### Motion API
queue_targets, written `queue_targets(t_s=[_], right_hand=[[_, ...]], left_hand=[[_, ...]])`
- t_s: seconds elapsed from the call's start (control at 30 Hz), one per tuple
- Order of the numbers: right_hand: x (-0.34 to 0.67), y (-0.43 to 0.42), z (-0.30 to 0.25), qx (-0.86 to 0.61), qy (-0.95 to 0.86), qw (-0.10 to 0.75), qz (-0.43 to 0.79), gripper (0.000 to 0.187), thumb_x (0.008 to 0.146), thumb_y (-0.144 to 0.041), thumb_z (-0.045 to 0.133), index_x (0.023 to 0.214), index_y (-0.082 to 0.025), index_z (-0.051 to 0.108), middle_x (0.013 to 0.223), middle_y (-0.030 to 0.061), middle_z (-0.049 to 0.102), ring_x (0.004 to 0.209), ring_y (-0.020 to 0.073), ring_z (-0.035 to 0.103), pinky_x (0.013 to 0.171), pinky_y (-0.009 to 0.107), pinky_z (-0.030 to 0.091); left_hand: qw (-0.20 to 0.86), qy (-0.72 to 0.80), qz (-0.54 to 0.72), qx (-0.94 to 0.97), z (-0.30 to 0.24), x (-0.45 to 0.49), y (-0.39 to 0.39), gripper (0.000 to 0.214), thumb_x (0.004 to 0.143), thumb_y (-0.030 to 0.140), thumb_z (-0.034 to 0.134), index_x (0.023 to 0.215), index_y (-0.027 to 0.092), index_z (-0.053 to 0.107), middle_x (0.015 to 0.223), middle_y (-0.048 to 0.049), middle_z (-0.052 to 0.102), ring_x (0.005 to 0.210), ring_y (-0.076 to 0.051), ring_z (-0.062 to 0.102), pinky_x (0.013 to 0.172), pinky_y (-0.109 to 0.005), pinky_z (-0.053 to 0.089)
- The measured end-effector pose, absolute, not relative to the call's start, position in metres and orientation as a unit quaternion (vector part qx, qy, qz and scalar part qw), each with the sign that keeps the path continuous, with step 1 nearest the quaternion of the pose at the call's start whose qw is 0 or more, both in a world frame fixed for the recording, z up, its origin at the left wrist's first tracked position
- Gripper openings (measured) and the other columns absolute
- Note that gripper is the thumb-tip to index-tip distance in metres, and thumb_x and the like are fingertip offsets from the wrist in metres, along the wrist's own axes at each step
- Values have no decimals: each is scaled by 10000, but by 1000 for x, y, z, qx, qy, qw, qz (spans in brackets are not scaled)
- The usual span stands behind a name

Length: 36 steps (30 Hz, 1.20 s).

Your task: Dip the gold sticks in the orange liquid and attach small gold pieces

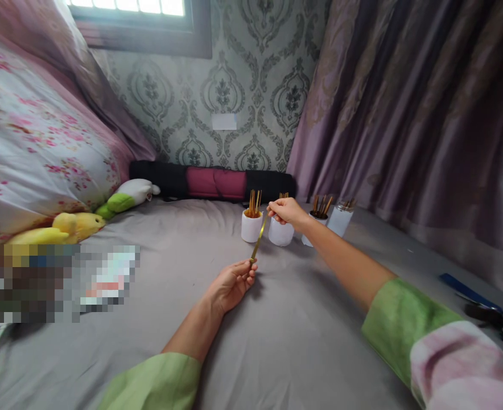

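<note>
A thin, shiny gold strip (260, 234) stretches at a slant between my two hands. My left hand (233, 285) pinches its lower end above the grey sheet. The upper end is between the fingertips of my right hand (286, 210), which is raised in front of a white cup (280, 234) and partly hides it. Just left of that cup stands another white cup (251, 229) with several thin brown sticks (255, 204) upright in it. I cannot tell what the strip is made of.
Right of my right hand are a third white container (308, 238) and a white jar (340, 221), both holding sticks. A black and maroon roll (217, 183) lies along the wall. Plush toys (81, 225) rest at left; a blue ruler-like strip (469, 289) and dark scissors-like tools (484, 312) at right.
</note>
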State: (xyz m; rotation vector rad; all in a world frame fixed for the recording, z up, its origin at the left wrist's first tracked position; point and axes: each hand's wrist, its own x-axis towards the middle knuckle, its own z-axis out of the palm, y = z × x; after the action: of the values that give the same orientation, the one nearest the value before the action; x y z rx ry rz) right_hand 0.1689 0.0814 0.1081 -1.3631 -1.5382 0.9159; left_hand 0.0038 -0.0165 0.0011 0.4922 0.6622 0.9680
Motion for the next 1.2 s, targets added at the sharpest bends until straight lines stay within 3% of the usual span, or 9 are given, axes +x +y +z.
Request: queue_targets(t_s=[0.5, 1.2], right_hand=[[168, 82, 117, -570, -601, 438, 349, 209, 815, -213, 501, 635, -109, 523, 506, 11, 560, 309, 17, 357, 289, 155, 249], [187, 125, 178, -590, -601, 505, 191, 228, 840, -242, 429, 675, -111, 516, 598, 50, 591, 369, 29, 402, 312, 135, 270]], left_hand=[[825, 304, 446, 167, 1, 1, -12, 110, 794, 127, 489, 854, 68, 559, 697, -50, 558, 532, -44, 502, 461, -135, 416], [831, 285, 456, 144, 2, -1, -12, 112, 775, 92, 485, 869, 68, 541, 666, -34, 537, 523, -52, 490, 455, -141, 414]])
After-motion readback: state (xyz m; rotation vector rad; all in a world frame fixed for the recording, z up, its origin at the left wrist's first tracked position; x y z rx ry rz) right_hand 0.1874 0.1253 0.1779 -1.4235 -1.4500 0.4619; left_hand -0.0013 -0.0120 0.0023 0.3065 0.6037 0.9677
